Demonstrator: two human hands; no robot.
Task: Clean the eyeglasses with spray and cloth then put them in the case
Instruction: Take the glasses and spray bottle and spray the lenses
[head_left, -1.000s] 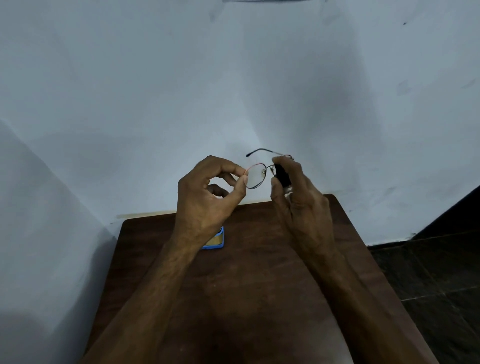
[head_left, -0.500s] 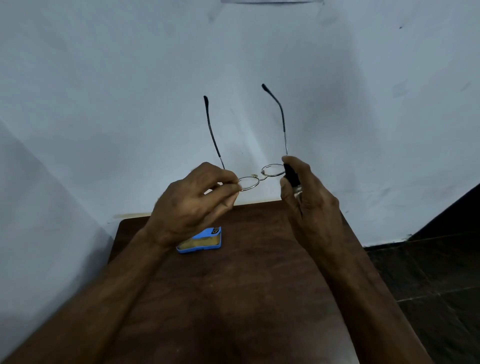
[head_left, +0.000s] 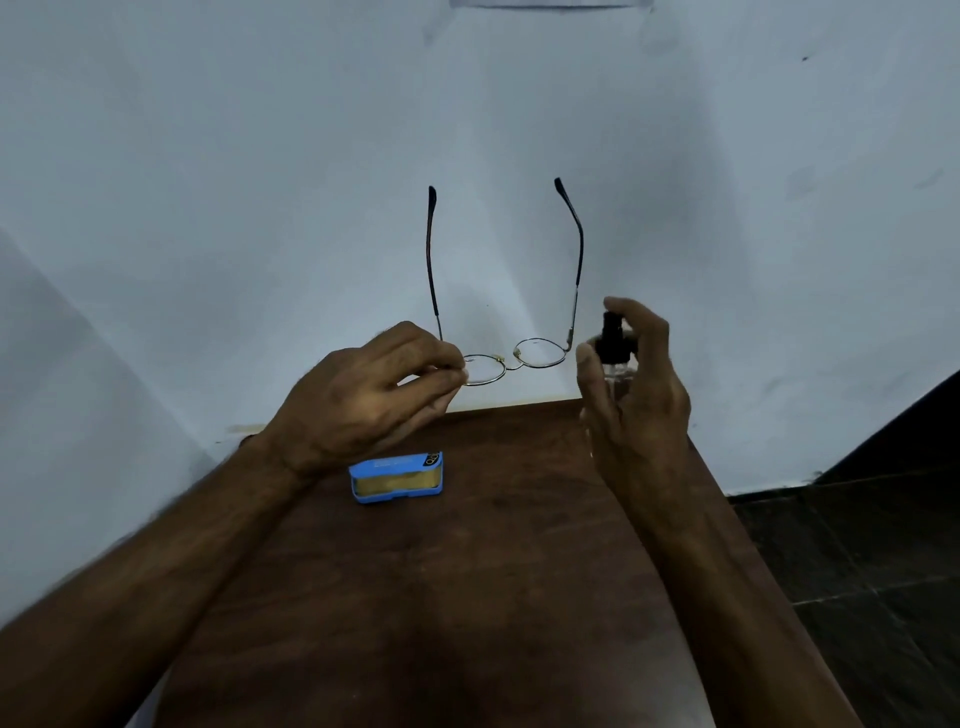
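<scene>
Left hand (head_left: 363, 395) pinches the eyeglasses (head_left: 511, 358) at the left lens rim, temples pointing far. Right hand (head_left: 631, 395) grips the spray bottle (head_left: 613, 348), just right of the frame.

glasses (head_left: 540, 353) up over far edge of table (head_left: 467, 597), temples upward, between the hands. left hand (head_left: 363, 395) pinches their left rim. right hand (head_left: 634, 405) just right of them, apart, bottle (head_left: 614, 345) in it. box (head_left: 397, 478) on table, under left hand. wall (head_left: 260, 182) behind table, floor (head_left: 857, 561) to its right.
</scene>
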